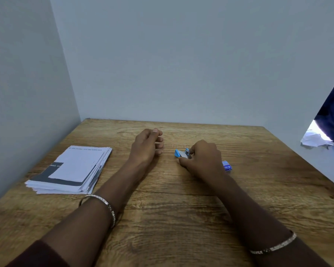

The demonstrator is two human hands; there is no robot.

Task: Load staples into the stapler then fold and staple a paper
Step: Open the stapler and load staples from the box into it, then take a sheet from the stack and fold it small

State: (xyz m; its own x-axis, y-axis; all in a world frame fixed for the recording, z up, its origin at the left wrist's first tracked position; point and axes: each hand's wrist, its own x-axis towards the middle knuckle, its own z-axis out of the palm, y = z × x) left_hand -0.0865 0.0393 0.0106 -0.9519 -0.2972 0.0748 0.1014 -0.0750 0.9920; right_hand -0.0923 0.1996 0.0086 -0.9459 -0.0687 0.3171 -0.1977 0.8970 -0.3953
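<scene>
Silver bangles (112,211) — both wrists, maroon sleeve (37,255)

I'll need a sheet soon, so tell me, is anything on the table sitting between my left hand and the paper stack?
Nothing visible. The left hand rests empty on bare table, and the paper stack lies to its left with only wood between. The stapler is on the other side, under the right hand.
</scene>
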